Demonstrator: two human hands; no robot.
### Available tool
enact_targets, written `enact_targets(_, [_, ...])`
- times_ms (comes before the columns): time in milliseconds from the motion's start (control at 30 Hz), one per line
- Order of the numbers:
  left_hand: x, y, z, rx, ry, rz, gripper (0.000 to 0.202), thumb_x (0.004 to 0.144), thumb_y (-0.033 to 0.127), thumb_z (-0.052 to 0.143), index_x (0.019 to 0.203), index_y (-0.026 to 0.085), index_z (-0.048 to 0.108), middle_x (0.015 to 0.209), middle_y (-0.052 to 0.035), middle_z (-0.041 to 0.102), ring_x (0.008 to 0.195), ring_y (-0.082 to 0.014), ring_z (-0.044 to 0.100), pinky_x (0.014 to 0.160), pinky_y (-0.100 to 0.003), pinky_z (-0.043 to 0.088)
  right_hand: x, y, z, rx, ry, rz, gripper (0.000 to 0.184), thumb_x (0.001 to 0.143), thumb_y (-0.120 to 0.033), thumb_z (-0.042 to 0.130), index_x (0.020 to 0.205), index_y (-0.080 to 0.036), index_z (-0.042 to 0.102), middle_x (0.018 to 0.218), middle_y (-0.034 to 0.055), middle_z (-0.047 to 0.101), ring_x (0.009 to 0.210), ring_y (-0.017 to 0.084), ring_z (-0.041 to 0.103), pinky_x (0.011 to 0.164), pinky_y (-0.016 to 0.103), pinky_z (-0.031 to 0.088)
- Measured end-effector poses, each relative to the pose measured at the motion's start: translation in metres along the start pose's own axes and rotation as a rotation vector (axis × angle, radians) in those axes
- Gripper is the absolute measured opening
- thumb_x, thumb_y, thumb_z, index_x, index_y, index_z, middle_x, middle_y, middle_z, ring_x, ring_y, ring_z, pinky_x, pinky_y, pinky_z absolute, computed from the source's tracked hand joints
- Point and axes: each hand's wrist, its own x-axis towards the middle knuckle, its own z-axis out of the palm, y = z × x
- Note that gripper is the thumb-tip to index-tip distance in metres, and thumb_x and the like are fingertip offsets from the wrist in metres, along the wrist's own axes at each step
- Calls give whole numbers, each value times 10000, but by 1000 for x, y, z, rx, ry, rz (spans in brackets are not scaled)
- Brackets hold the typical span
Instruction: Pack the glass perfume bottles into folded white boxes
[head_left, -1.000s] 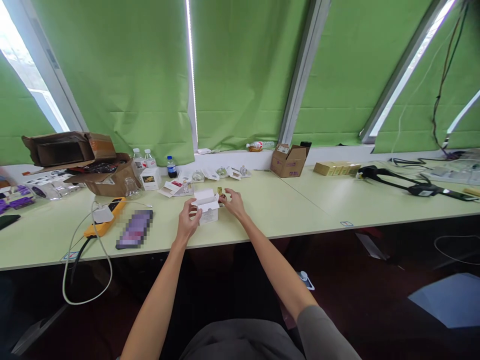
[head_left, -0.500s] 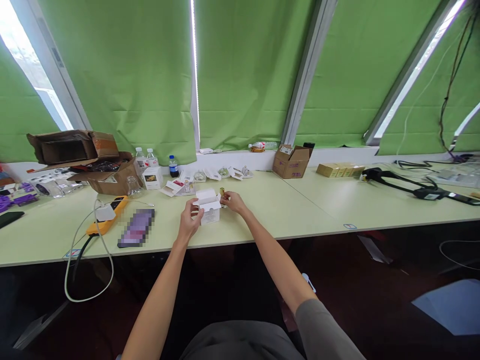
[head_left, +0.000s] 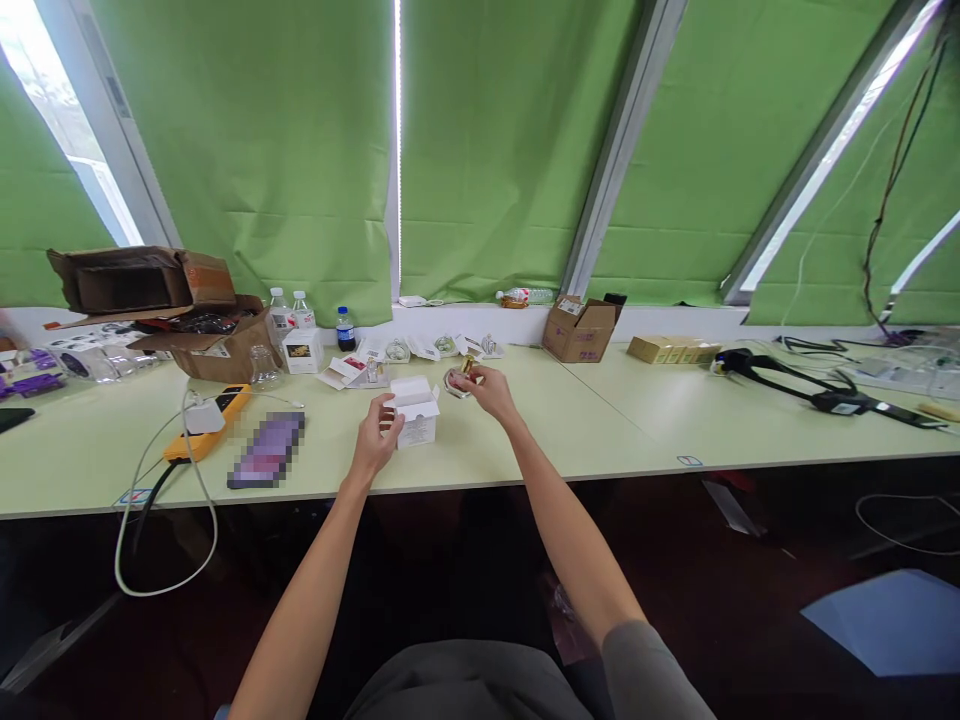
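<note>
A small white carton (head_left: 417, 428) stands on the table with its top flap raised. My left hand (head_left: 375, 435) grips its left side, thumb on the near face and fingers behind. To the right of the carton, my right hand (head_left: 486, 390) pinches a small clear glass bottle (head_left: 456, 382) by its gold-coloured top. The bottle is tilted, with its round glass base towards the carton; fingers partly cover it. Behind the carton, an opened white box (head_left: 342, 374) lies beside more small glass pieces (head_left: 397, 350).
A pixelated phone (head_left: 267, 450) and an orange power strip (head_left: 208, 424) lie to the left. Brown cartons (head_left: 217, 345) and a blue-capped bottle (head_left: 346, 330) stand behind them. Further right are a cardboard box (head_left: 581, 330), gold boxes (head_left: 671, 349) and a black device (head_left: 832, 400).
My right hand has lifted the glass bottle from beside the carton, moving right and away from me, so its base now shows. My left hand keeps its grip on the carton.
</note>
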Motion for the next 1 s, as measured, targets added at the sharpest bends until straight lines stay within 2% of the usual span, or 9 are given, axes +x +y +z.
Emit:
enact_targets(200, [0, -1, -1, 3, -3, 3, 423, 859, 398, 514, 1237, 219, 450, 1012, -80, 642, 873, -189, 635, 733, -348, 517, 3, -40, -19, 134, 33, -65, 444, 714, -564, 627, 835, -139, 675, 712, 30, 595, 538, 112, 402, 516, 262, 301])
enact_targets(300, [0, 0, 0, 10, 8, 0, 421, 857, 396, 518, 1233, 217, 457, 992, -77, 643, 874, -192, 636, 729, -347, 518, 0, -58, -19, 179, -3, -102, 452, 722, -556, 630, 898, -144, 685, 670, 13, 580, 531, 108, 405, 514, 257, 312])
enact_targets(400, [0, 1, 0, 16, 21, 2, 422, 853, 398, 521, 1228, 214, 463, 976, -77, 646, 867, -196, 637, 723, -352, 519, -3, -69, -14, 224, -47, -103, 455, 719, -565, 630, 885, -145, 684, 641, 7, 566, 520, 106, 409, 490, 251, 310])
enact_targets(533, [0, 2, 1, 4, 10, -1, 420, 854, 397, 520, 1228, 216, 463, 982, -78, 647, 855, -194, 638, 718, -352, 520, -4, -73, -5, 264, -105, -92, 441, 725, -562, 629, 870, -147, 669, 633, 3, 559, 510, 106, 414, 465, 244, 307])
enact_targets(733, [0, 2, 0, 8, 6, -18, 423, 861, 402, 512, 1237, 214, 461, 990, -82, 646, 863, -195, 636, 727, -350, 515, -10, -76, 4, 247, -173, -142, 377, 754, -516, 630, 878, -164, 683, 733, 19, 620, 560, 119, 466, 494, 249, 345])
enact_targets(1000, [-1, 2, -1, -10, -19, -15, 439, 877, 417, 478, 1266, 217, 443, 1025, -91, 643, 891, -204, 637, 730, -353, 515, -14, -67, 8, 271, -241, -136, 346, 758, -508, 621, 848, -182, 693, 784, 21, 655, 575, 125, 483, 492, 248, 372])
